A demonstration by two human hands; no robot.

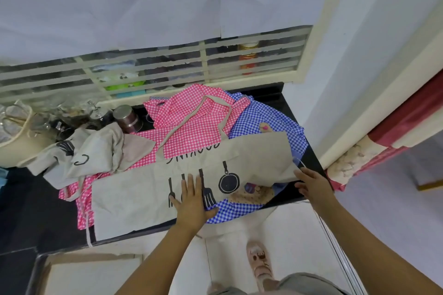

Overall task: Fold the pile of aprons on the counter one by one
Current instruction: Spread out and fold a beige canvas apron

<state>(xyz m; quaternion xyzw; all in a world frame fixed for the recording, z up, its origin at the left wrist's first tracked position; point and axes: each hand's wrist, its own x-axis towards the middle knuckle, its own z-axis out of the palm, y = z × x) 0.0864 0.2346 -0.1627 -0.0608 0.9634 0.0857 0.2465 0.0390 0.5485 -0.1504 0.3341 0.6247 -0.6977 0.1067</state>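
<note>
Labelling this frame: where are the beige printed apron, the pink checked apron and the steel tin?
beige printed apron point(134, 199), head view, bare left panel.
pink checked apron point(191, 141), head view, its middle.
steel tin point(127, 120), head view, side.

Cream-framed louvred window point(153, 64) noted at centre; clutter is dimly seen behind its slats. Above the window, white sheeting point(143, 2) is hung. Right of the window, a white wall point(359, 55) is recorded, with a red curtain point(412, 112) beyond. Below the window, a black counter point(26, 208) is set; lower still, pale floor tiles point(294, 230). Light soft and even.
</note>
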